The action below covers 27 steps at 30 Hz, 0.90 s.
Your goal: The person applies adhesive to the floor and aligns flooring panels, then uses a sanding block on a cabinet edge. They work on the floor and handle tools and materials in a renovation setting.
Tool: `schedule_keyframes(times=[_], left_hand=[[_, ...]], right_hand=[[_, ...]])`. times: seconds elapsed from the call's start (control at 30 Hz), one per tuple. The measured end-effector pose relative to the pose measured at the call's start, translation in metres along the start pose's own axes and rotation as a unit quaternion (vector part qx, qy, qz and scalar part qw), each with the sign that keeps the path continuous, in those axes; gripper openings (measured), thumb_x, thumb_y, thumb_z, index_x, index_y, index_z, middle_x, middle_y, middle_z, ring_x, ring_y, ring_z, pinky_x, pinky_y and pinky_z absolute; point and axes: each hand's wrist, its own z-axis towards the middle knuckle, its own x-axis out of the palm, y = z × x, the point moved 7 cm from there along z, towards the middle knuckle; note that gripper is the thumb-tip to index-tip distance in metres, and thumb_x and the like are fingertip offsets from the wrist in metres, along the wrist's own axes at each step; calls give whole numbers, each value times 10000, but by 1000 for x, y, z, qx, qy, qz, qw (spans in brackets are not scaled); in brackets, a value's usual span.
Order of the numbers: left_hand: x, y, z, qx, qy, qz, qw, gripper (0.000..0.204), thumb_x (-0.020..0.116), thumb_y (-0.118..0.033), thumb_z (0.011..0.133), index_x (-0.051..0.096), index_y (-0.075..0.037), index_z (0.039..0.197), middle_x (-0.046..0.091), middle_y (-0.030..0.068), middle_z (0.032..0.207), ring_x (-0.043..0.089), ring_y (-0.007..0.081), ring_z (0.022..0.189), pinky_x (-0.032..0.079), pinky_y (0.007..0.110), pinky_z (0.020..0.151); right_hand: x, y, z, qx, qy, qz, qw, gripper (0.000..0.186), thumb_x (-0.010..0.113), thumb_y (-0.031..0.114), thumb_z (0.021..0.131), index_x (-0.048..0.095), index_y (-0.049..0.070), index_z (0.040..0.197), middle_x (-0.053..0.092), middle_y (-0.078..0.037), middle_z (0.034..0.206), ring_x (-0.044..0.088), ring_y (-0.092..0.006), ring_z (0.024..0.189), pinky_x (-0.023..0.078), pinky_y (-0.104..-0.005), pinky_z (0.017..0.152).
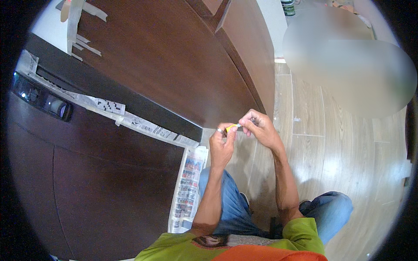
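Near the middle, my left hand (221, 148), a ring on one finger, grips a small yellow object (230, 128) between thumb and fingers. My right hand (259, 129) is just to its right, pinching a small pale or silvery piece (239, 125) at the end of the yellow object; what these pieces are is too small to make out. Both hands are raised in front of a brown wooden panel (165, 61), over the floor beside it.
A dark brown panel (109, 182) fills the lower left, edged with taped newspaper (187, 187) and a dark glossy fitting (41, 98). Wood-look floor tiles (313, 152) extend rightward beneath my bent legs (331, 211). A green-labelled container (288, 8) stands top right, beside a blurred area.
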Motion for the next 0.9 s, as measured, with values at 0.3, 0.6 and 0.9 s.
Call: schedule_keyframes(times=[0.3, 0.6, 0.9], left_hand=[[-17, -8, -2, 35, -32, 34, 998, 91, 626, -101, 931, 649, -17, 957, 657, 75, 743, 607, 121, 668, 480, 288, 617], [-10, -28, 1, 106, -22, 114, 988, 89, 600, -94, 945, 644, -17, 944, 643, 34, 777, 587, 103, 724, 487, 271, 663], [-33, -16, -5, 60, -95, -79, 991, 130, 596, -116, 965, 622, 4, 1010, 670, 97, 830, 634, 127, 740, 531, 262, 702]], right_hand=[[14, 3, 2, -15, -10, -11, 1000, 209, 607, 216, 964, 596, 15, 908, 574, -6, 742, 527, -84, 668, 449, -260, 603], [4, -4, 3, -41, -25, -72, 996, 206, 601, 228, 957, 636, 29, 916, 612, -25, 815, 555, -76, 746, 465, -265, 664], [-192, -40, -18, -35, -271, -26, 962, 287, 604, 292, 961, 671, 14, 993, 644, -43, 825, 601, -140, 746, 506, -294, 729]])
